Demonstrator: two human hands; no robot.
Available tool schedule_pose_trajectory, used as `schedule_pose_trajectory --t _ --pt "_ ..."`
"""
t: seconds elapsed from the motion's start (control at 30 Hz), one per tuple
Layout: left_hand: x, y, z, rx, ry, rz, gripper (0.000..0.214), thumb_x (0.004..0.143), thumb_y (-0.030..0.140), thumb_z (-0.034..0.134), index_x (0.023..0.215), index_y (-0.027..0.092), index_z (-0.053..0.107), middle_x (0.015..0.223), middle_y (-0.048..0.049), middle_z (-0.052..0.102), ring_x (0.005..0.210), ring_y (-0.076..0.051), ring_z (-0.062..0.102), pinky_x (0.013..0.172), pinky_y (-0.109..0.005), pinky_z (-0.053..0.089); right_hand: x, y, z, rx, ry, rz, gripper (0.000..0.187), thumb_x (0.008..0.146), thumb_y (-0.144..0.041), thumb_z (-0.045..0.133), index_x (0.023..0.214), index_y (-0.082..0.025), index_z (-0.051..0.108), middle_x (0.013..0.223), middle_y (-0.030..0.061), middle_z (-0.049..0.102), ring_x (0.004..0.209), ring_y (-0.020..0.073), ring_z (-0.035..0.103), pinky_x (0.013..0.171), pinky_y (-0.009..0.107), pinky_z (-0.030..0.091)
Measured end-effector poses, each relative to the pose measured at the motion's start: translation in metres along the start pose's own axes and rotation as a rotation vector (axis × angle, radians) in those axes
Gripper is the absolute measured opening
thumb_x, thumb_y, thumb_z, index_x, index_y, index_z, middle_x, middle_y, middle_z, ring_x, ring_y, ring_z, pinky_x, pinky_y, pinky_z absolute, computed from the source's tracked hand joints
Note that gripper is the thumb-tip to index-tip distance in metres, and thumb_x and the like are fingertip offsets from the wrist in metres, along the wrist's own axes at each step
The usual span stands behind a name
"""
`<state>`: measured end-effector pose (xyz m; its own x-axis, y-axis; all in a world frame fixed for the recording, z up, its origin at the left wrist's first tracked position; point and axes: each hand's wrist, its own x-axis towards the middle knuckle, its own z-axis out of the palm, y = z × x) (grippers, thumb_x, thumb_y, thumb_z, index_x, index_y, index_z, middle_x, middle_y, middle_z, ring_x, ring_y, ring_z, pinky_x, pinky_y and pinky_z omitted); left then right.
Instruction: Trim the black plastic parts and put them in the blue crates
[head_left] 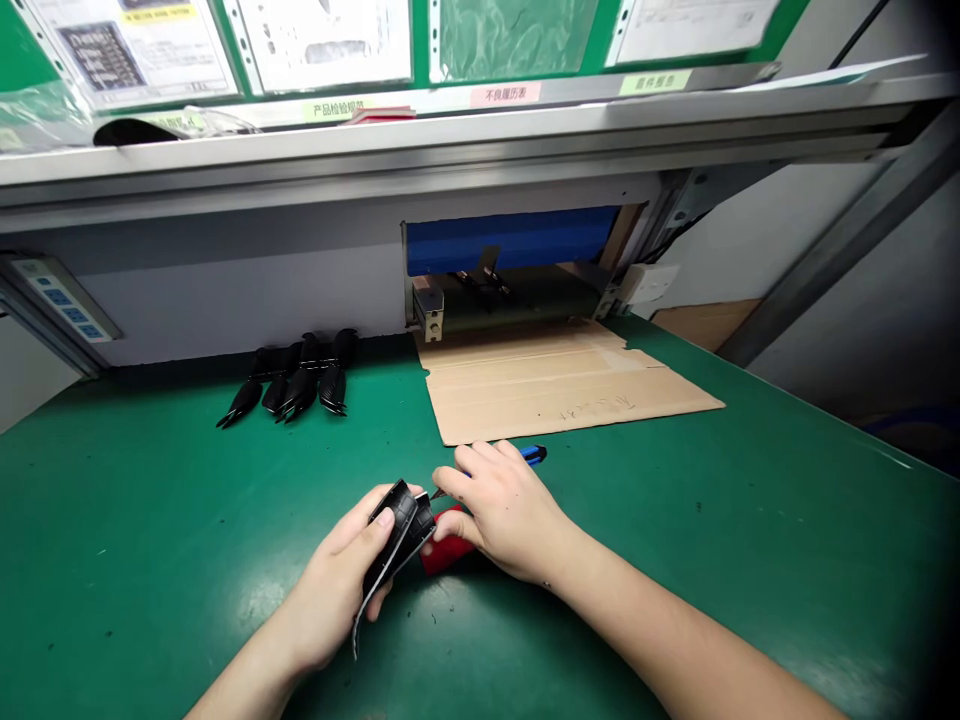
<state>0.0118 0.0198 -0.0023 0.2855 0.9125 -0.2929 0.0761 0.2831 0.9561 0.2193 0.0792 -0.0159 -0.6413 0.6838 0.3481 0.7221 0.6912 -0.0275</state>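
Observation:
My left hand [341,560] is closed around curved black plastic parts [394,535] with pale edges, tilted above the table. Its thumb presses on their ribbed inner side. In my right hand [506,505] is a blue utility knife [534,455], gripped with its dark end sticking out behind the knuckles. The knife's narrow tip comes close to the upper right end of the black parts; whether it touches them I cannot tell. Below my right thumb shows a red object [448,553], partly hidden by the hand and the parts, its kind unclear.
Several glossy black parts [300,378] lie grouped at the back left of the green table [172,520]. Flat cardboard [555,390] lies before an opening with a blue flap [510,240]. A power strip [71,300] is at far left; a metal shelf rail [450,140] crosses above.

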Motion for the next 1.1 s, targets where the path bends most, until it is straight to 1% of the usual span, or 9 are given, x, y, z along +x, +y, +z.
schedule_pose_trajectory --t 0.17,0.3,0.43,0.5,0.57,0.67,0.73,0.8,1.1 --pt "-0.001 0.002 0.002 -0.028 0.061 -0.028 0.055 0.091 0.053 0.041 0.136 0.022 0.039 0.054 0.0045 0.047 0.049 -0.010 0.036 0.048 -0.019 0.031 0.001 -0.001 0.001 -0.023 0.046 0.027 0.051 0.094 -0.065 0.033 0.085 -0.020 0.056 0.078 0.0030 0.049 0.076 0.0207 0.043 0.069 0.033 0.027" --pt "-0.001 0.001 0.004 -0.018 0.121 -0.047 0.055 0.089 0.054 0.045 0.134 0.023 0.043 0.056 0.0041 0.049 0.049 -0.009 0.037 0.048 -0.018 0.032 0.001 0.001 0.004 0.006 0.112 0.033 0.059 0.095 -0.066 0.022 0.083 -0.019 0.055 0.077 0.0027 0.048 0.074 0.0198 0.042 0.070 0.033 0.027" --pt "-0.003 0.000 0.006 -0.044 0.145 -0.043 0.055 0.088 0.055 0.047 0.132 0.022 0.046 0.054 0.0039 0.050 0.048 -0.010 0.038 0.047 -0.018 0.033 0.000 -0.002 0.005 -0.019 0.111 -0.016 0.062 0.094 -0.069 0.020 0.083 -0.019 0.055 0.076 0.0024 0.045 0.073 0.0197 0.040 0.068 0.032 0.026" --pt "-0.004 0.000 0.007 -0.037 0.180 -0.049 0.056 0.086 0.056 0.049 0.132 0.023 0.047 0.064 0.0019 0.058 0.048 -0.009 0.039 0.047 -0.018 0.035 0.000 -0.005 0.006 -0.059 0.098 -0.006 0.058 0.093 -0.069 0.025 0.085 -0.020 0.055 0.079 0.0031 0.046 0.076 0.0206 0.040 0.069 0.033 0.026" --pt "-0.005 0.000 0.009 -0.003 0.222 -0.056 0.055 0.086 0.056 0.050 0.132 0.026 0.047 0.097 -0.0019 0.065 0.051 -0.009 0.044 0.047 -0.019 0.038 0.000 -0.007 0.006 -0.093 0.085 0.012 0.052 0.093 -0.067 0.033 0.086 -0.020 0.054 0.080 0.0034 0.046 0.077 0.0213 0.040 0.070 0.033 0.025" --pt "-0.005 -0.003 0.009 0.054 0.248 -0.009 0.050 0.088 0.054 0.047 0.131 0.028 0.048 0.132 -0.0008 0.052 0.085 -0.015 0.058 0.065 -0.021 0.047 0.001 -0.008 0.006 -0.105 0.068 0.008 0.045 0.093 -0.063 0.042 0.082 -0.020 0.053 0.079 0.0027 0.047 0.077 0.0210 0.040 0.068 0.033 0.024" --pt "-0.004 -0.007 0.007 0.091 0.220 0.070 0.046 0.091 0.050 0.046 0.129 0.026 0.050 0.136 0.0007 0.050 0.117 -0.018 0.048 0.088 -0.020 0.043 0.001 -0.009 0.006 -0.098 0.065 -0.003 0.043 0.093 -0.060 0.044 0.078 -0.020 0.052 0.076 0.0020 0.047 0.074 0.0201 0.040 0.066 0.032 0.023" --pt "-0.003 -0.011 0.005 0.142 0.181 0.139 0.042 0.093 0.047 0.044 0.129 0.026 0.049 0.137 0.0021 0.049 0.130 -0.017 0.035 0.098 -0.020 0.036 0.001 -0.009 0.006 -0.093 0.062 -0.010 0.042 0.094 -0.057 0.045 0.076 -0.020 0.051 0.074 0.0015 0.048 0.072 0.0194 0.040 0.065 0.032 0.023" --pt "-0.005 0.000 0.007 0.383 0.073 0.291 0.035 0.098 0.039 0.035 0.128 0.029 0.048 0.130 0.0022 0.054 0.120 -0.018 0.046 0.095 -0.022 0.036 0.002 -0.009 0.003 -0.008 -0.079 -0.012 0.033 0.093 -0.046 0.056 0.074 -0.019 0.054 0.071 0.0007 0.054 0.066 0.0172 0.046 0.061 0.030 0.024"
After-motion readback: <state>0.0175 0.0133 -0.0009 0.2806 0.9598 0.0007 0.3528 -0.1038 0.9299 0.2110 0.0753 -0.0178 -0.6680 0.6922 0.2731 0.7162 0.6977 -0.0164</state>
